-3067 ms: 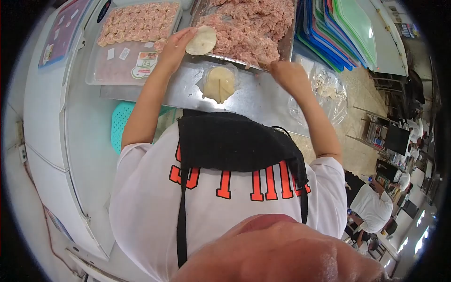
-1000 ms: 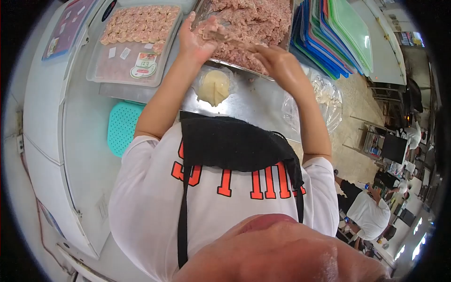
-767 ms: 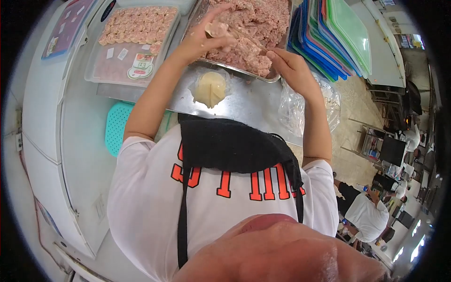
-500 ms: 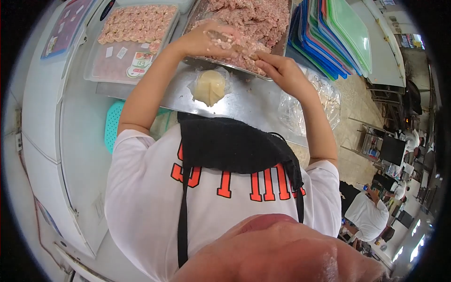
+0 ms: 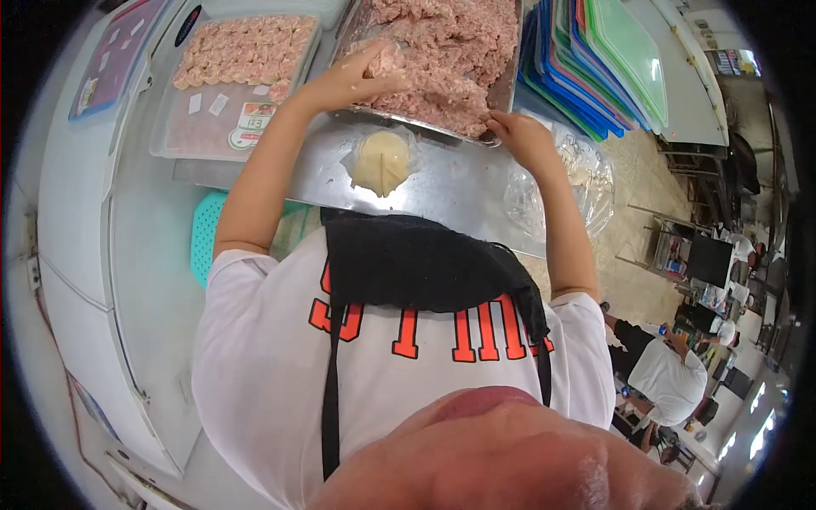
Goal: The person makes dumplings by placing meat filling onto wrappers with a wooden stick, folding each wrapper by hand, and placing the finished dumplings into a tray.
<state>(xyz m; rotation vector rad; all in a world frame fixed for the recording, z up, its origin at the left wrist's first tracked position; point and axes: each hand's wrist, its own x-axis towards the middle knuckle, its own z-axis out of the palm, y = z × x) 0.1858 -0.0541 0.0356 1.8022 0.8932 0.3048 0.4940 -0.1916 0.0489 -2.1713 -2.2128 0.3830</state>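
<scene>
My left hand (image 5: 353, 81) is at the left side of a metal tray (image 5: 442, 132), fingers curled around a lump of minced meat (image 5: 388, 59). Any wrapper under the lump is hidden. The tray is filled with pink minced meat (image 5: 459, 55). At its near right edge, my right hand (image 5: 516, 134) has its fingers pinched together. The narrow spatula it holds is mostly hidden against the meat. A stack of pale round dumpling wrappers (image 5: 380, 163) lies on the metal table, just in front of the tray.
Rows of filled dumplings (image 5: 246, 49) sit on a plastic lid (image 5: 204, 136) at left. Coloured plastic lids (image 5: 595, 68) are stacked at right. A clear plastic bag (image 5: 586, 183) lies at the table's right end. A turquoise basket (image 5: 204, 238) is below left. Another person (image 5: 667, 382) is in the background.
My right hand has drawn the spatula away from my left hand, down and right to the tray's edge. My left hand has shifted slightly left, and the lump in it now shows.
</scene>
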